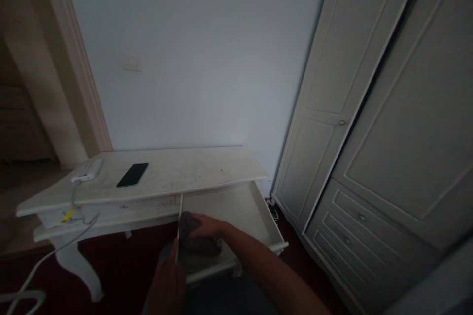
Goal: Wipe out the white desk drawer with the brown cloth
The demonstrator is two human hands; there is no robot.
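Note:
A white drawer [229, 202] is pulled out of the white table, its inside facing up. My right hand [207, 226] reaches into its left part, with the fingers closed on a grey-brown cloth [187, 222]. The cloth is bunched against the inner face of the drawer's left side wall. Part of the cloth, dark in the dim light, hangs down toward the drawer floor. Outside that same wall, my left hand [169, 275] holds the drawer's left side near the front corner; its fingertips are partly hidden in shadow.
On the white tabletop [185, 162] lie a black phone [133, 175] and a white power strip [87, 170]. A white cable [55, 251] runs down from the table at left. A grey wardrobe [314, 152] stands at right, over a dark red carpet [121, 275].

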